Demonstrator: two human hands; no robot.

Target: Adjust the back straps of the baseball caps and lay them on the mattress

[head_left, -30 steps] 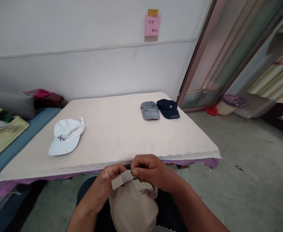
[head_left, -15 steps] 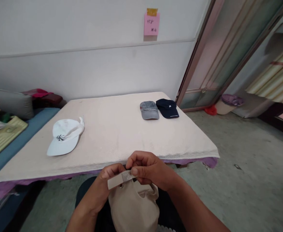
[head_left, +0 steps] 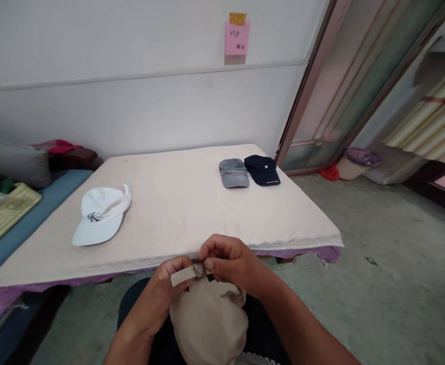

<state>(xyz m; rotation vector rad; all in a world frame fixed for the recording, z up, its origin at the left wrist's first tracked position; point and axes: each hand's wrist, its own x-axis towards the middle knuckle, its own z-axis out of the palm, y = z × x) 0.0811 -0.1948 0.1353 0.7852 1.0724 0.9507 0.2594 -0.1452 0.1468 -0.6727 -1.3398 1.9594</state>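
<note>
A beige cap point(head_left: 209, 319) rests over my lap with its back strap point(head_left: 183, 275) turned up toward me. My left hand point(head_left: 161, 291) grips the strap from the left, close to the metal buckle point(head_left: 199, 270). On the other side of that buckle, my right hand point(head_left: 232, 263) pinches the strap between thumb and fingers. The fingertips of both hands nearly meet there, and part of the strap is hidden behind them. The cap's brim is out of sight.
On the pale-covered table point(head_left: 177, 203) lie a white cap point(head_left: 103, 215) at left, and a grey cap point(head_left: 233, 173) beside a navy cap point(head_left: 262, 170) at back right. A blue bench point(head_left: 55, 200) adjoins the left side. A bin point(head_left: 354, 165) stands on the floor at right.
The buckle on the strap has tilted, and its face now shows darker. My right hand has shifted up very slightly. Both hands keep their hold on the cap.
</note>
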